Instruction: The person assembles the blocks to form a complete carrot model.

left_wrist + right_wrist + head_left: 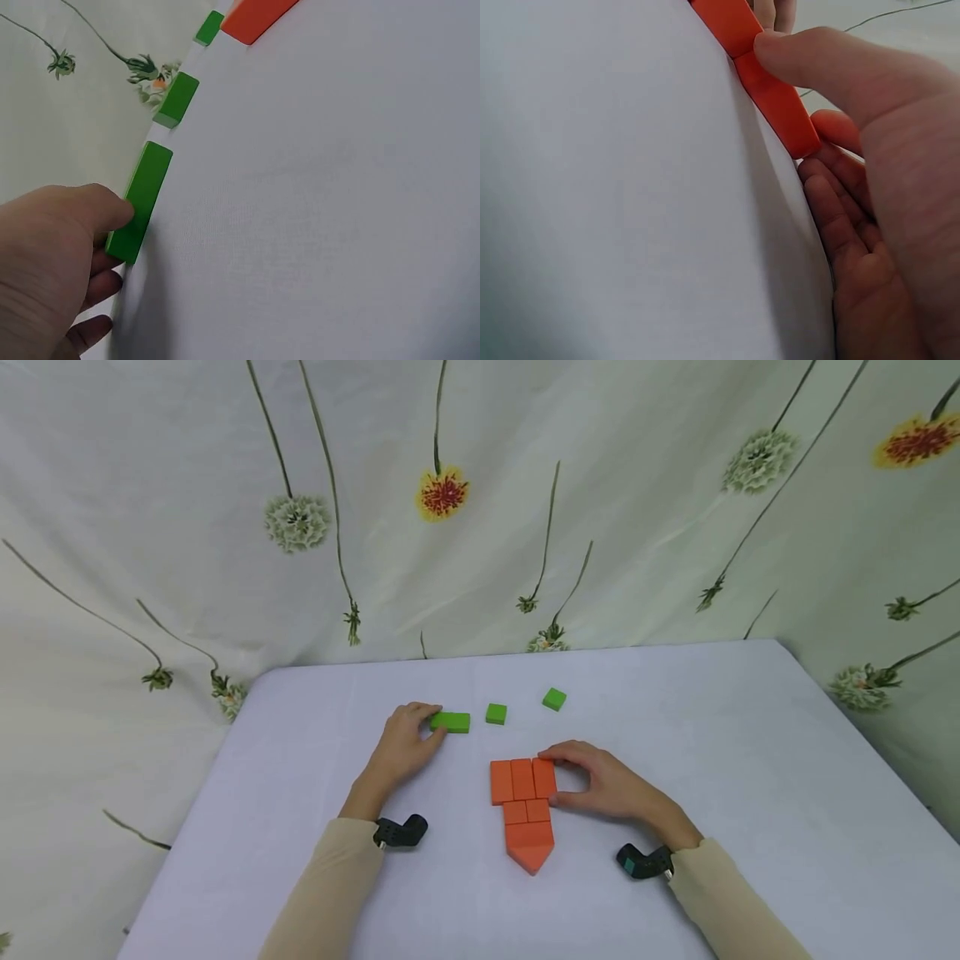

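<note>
My left hand (403,743) grips a long green block (454,722) at its left end, thumb on the near side and fingers behind. In the left wrist view the thumb presses on that green block (142,202). Around the rightmost upright orange block (545,778) my right hand (603,783) has its thumb near and index finger at the far end, pinching it. This block stands against two similar orange blocks (512,782) in a row. Below them sit two small orange blocks (527,811) and a pointed orange piece (529,843), all touching.
Two small green blocks (497,713) lie apart to the right of the long green one, the farther one turned at an angle. A white cloth covers the table (750,760). Behind it hangs a flower-printed curtain (622,468).
</note>
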{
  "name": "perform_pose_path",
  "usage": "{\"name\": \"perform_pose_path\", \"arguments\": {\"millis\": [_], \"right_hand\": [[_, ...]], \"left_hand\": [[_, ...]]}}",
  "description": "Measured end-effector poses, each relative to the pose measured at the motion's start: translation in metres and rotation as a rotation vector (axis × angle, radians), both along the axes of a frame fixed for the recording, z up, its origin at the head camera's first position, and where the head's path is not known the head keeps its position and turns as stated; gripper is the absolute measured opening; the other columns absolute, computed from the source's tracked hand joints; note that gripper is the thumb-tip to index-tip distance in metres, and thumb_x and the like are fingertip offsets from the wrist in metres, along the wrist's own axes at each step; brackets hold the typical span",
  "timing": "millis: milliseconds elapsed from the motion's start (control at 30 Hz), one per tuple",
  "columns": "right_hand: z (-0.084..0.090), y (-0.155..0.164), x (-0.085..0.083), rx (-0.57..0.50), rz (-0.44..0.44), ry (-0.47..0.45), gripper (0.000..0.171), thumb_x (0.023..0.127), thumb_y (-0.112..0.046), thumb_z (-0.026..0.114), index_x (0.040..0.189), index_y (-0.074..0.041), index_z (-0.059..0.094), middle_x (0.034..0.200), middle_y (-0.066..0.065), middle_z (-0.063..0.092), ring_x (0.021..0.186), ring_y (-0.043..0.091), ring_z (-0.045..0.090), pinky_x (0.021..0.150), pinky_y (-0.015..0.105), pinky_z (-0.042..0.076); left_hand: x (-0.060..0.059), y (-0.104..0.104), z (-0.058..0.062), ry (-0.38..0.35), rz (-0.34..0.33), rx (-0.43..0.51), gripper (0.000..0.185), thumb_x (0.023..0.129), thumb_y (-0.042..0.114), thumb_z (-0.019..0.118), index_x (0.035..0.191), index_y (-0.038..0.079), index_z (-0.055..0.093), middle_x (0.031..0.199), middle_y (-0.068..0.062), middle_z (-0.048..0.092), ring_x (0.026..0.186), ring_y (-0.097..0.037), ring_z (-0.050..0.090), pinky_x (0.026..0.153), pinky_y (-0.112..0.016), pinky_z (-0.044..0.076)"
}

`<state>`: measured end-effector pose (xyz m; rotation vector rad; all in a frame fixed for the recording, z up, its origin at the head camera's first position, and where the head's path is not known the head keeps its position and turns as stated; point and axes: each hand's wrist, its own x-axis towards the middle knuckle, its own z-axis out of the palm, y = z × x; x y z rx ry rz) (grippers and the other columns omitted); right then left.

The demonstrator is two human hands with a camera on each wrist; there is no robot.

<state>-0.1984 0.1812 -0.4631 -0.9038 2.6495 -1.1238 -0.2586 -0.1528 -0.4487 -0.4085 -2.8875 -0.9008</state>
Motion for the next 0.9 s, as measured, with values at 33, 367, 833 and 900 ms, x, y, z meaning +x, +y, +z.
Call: {"name": "perform_pose_path", "arguments": {"millis": [33,367,833,900], "right_hand": [[0.0,0.0,0.0,0.001,-0.001,0.001,0.056,0.081,-0.038,0.076,0.132,-0.026,0.055,0.13,-0.012,0.054,0.119,0.008,0.051,0.103,0.034,0.046],[0.0,0.001,0.0,0.01,-0.015,0.008,0.059,0.08,-0.039,0.077,0.133,-0.025,0.055,0.13,-0.011,0.054,0.118,0.008,0.052,0.102,0.034,0.046],[0.001,0.0,0.001,0.009,-0.017,0.025,0.057,0.08,-0.04,0.077,0.131,-0.027,0.057,0.129,-0.013,0.055,0.118,0.007,0.051,0.102,0.036,0.046],[0.0,0.0,0.001,0.003,-0.016,0.028,0.057,0.08,-0.041,0.077,0.131,-0.026,0.057,0.129,-0.013,0.055,0.118,0.008,0.051,0.102,0.037,0.046]], "left_hand": [[0.001,0.0,0.001,-0.001,-0.008,-0.015,0.041,0.091,0.021,0.063,0.127,0.002,0.061,0.127,-0.018,0.059,0.121,-0.035,0.052,0.104,-0.052,0.039],[0.014,0.011,0.003,-0.045,-0.077,0.048,0.035,0.09,0.017,0.064,0.122,0.004,0.063,0.121,-0.014,0.059,0.109,-0.027,0.057,0.097,-0.043,0.047],[0.034,0.046,0.006,-0.009,-0.165,0.129,0.032,0.088,0.015,0.068,0.119,0.007,0.065,0.113,-0.006,0.061,0.097,-0.016,0.058,0.088,-0.033,0.052],[0.037,0.051,0.006,-0.013,-0.18,0.137,0.031,0.088,0.015,0.068,0.118,0.007,0.065,0.112,-0.006,0.061,0.096,-0.016,0.058,0.087,-0.033,0.052]]}}
